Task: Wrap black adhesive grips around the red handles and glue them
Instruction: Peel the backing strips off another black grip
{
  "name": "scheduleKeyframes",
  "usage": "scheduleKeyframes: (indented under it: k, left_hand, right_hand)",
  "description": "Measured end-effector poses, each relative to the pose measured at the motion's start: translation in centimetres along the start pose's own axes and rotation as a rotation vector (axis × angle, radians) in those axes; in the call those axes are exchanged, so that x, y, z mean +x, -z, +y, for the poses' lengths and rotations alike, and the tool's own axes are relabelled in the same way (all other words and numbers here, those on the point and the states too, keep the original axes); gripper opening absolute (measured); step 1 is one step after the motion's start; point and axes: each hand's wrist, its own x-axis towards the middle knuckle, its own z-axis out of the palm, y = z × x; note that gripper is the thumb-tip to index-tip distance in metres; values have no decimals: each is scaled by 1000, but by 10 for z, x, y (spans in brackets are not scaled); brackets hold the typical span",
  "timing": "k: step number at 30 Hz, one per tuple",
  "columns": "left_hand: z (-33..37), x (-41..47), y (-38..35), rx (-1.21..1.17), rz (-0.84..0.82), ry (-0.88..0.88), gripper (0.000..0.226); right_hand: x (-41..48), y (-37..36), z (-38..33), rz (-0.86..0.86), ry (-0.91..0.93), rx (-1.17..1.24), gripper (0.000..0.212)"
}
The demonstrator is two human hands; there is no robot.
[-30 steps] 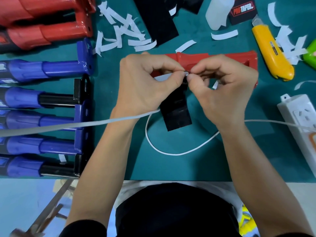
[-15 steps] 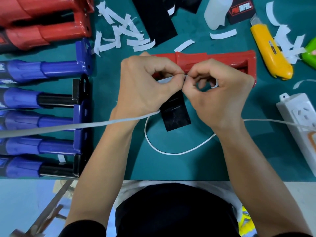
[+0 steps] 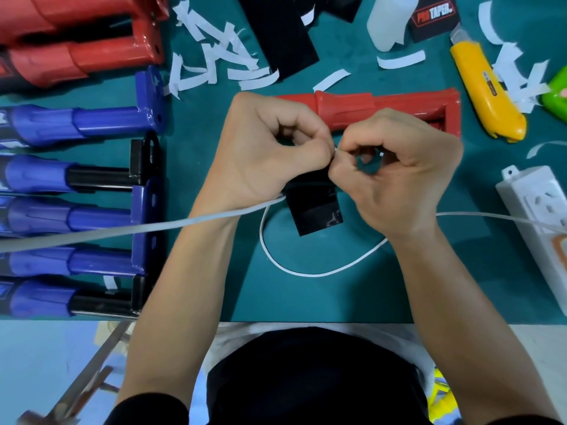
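Left hand point(image 3: 270, 154) and right hand point(image 3: 399, 176), fingers curled, pinch the top edge of the black grip point(image 3: 316, 210), fingertips meeting. Grip's lower end lies on the green tabletop point(image 3: 337, 296), near side of the red handle point(image 3: 368, 108), which lies crosswise behind the knuckles.

You have bare mat point(image 3: 322, 299) at 6 o'clock past the white cable point(image 3: 306, 273); blue handles point(image 3: 101, 121) block 9 o'clock, the red handle point(image 3: 368, 108) 12, the power strip point(image 3: 527, 194) 3, the yellow knife point(image 3: 487, 96) 2.
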Motion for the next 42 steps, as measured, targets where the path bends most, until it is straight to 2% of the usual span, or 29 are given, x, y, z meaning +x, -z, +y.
scheduleKeyframes:
  k: [7, 13, 17, 19, 22, 28, 32, 36, 42]
  left_hand:
    - [4, 1, -4, -176, -32, 185, 20]
    - [3, 3, -7, -327, -59, 378, 26]
    - [4, 5, -13, -397, -71, 470, 24]
    - [4, 6, -12, -423, -74, 442, 30]
    - [3, 6, -7, -336, -58, 364, 33]
    - [-2, 4, -6, -268, 21, 260, 26]
    - [-6, 4, -2, -344, -18, 129, 18]
    - [-8, 7, -1, -327, 38, 14, 17]
    - [-14, 9, 0, -221, 69, -43, 20]
  right_hand:
    - [1, 5, -2, -41, 81, -41, 15]
    - [0, 9, -2, -83, 152, -94, 17]
    - [2, 16, 1, -145, 131, -67, 16]
    - [1, 19, 1, -165, 67, -6, 16]
    - [3, 22, 3, -106, -49, 126, 18]
    - [5, 26, 9, -51, -90, 182, 19]
    - [6, 25, 10, -96, -156, 242, 23]
    - [8, 22, 12, -218, -272, 334, 28]
    - [5, 14, 11, -188, -258, 377, 31]
